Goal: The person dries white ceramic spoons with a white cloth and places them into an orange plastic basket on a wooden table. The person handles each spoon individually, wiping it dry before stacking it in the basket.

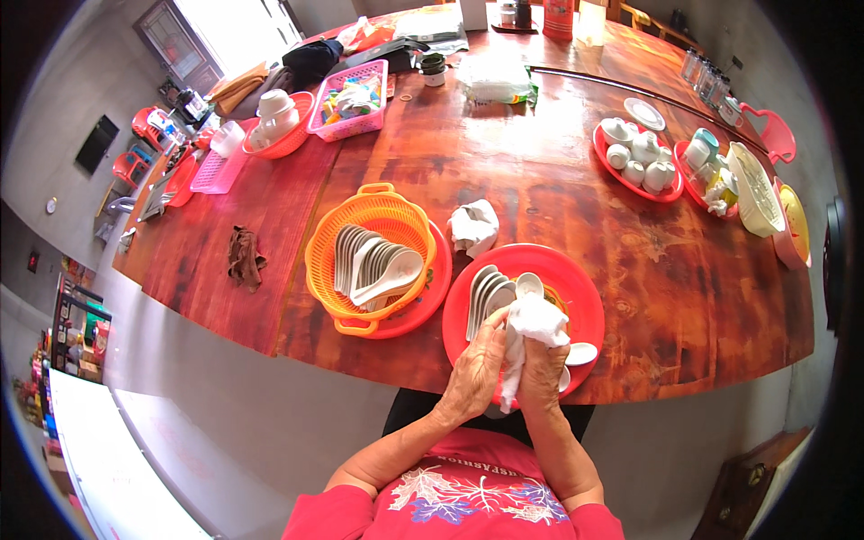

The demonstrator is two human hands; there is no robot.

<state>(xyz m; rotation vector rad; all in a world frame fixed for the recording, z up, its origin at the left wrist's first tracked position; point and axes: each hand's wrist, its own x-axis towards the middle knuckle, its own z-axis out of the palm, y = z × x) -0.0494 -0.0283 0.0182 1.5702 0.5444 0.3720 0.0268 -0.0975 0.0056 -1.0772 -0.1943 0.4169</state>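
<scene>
Both hands are closed over a red plastic plate (589,306) at the table's near edge. My left hand (477,367) pinches one side of a crumpled white cloth (537,320). My right hand (542,371) is wrapped in its other side, and a strip hangs down between them. Just above the cloth shows the bowl of a white soup spoon (529,285); its handle is hidden, so I cannot tell whether it is held. A row of white soup spoons (486,297) lies at the plate's left, and another spoon (581,354) rests at its right rim.
Left of the plate, an orange colander (326,229) with stacked spoons sits on a second red plate (439,283). Crumpled white tissue (474,227) lies between them. A brown cloth (245,258) is farther left. Red bowls of white cups (641,155) stand right; a pink basket (349,129) stands back left.
</scene>
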